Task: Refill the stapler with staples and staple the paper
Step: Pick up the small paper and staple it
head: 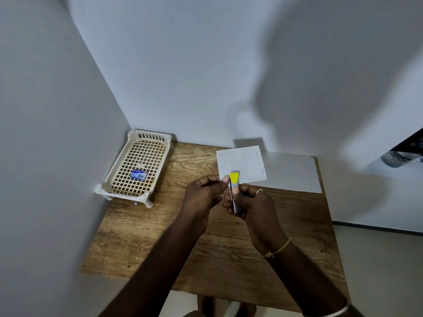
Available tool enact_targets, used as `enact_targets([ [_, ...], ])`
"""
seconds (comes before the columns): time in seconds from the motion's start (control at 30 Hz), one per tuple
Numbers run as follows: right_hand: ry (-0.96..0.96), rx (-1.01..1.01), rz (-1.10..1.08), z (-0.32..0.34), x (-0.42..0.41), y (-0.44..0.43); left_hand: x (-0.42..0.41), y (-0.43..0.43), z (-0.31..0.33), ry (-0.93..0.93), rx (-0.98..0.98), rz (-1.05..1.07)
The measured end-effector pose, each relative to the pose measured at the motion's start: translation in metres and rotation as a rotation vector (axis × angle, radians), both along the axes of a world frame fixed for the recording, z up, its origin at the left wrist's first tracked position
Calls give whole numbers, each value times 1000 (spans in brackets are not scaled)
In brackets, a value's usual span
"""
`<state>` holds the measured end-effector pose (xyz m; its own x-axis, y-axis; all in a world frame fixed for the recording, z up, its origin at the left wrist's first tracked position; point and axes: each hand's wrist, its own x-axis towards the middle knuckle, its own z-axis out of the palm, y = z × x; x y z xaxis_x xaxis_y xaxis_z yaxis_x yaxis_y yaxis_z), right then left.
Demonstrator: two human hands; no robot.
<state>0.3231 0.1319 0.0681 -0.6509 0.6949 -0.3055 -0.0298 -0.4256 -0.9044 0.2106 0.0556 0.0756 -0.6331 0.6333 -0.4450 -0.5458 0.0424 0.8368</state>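
Observation:
A small metal stapler [234, 191] with a yellow tip is held upright above the middle of the wooden table [160, 236]. My right hand [254, 207] grips its body from the right. My left hand [203, 193] pinches it near the top from the left, thumb beside the yellow tip. A small white paper [246, 162] stands behind the stapler, its lower edge hidden by the yellow tip. A larger white sheet [295, 172] lies flat at the table's back right. A blue staple box [138, 174] rests in the cream basket [119, 165].
The cream lattice basket stands in the back left corner against two white walls. A tiny grey object [136, 203] lies on the table under the basket's front edge. The table's right edge drops to a pale floor [377, 259].

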Motion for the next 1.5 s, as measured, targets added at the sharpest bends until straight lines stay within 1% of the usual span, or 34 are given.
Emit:
enact_targets([
  [0.1, -40, 13, -32, -2, -2, -1, 1, 1, 2, -28, 46, -33],
  [0.2, -79, 41, -51, -4, -4, -2, 3, 3, 5, 12, 61, -85],
  [0.33, -117, 74, -53, -9, -6, -4, 6, 5, 3, 59, 23, -62],
  [0.7, -176, 68, -77, -12, -6, -3, 11, 7, -1, 35, 45, -47],
  [0.9, -168, 89, -71, -12, -5, -3, 8, 9, 1, -1, 35, -68],
  [1.1, -120, 93, -62, -9, -3, -3, 2, 8, 1, -53, 78, -55],
  [1.17, -97, 110, -51, -8, -2, -5, 1, 8, -4, -24, 53, -42],
  [1.3, -125, 225, -51, -7, -2, -10, 2, 8, -6, 33, 12, -17],
  [1.5, -106, 255, -62, -8, -1, -13, 2, 8, -10, 57, -10, 53],
])
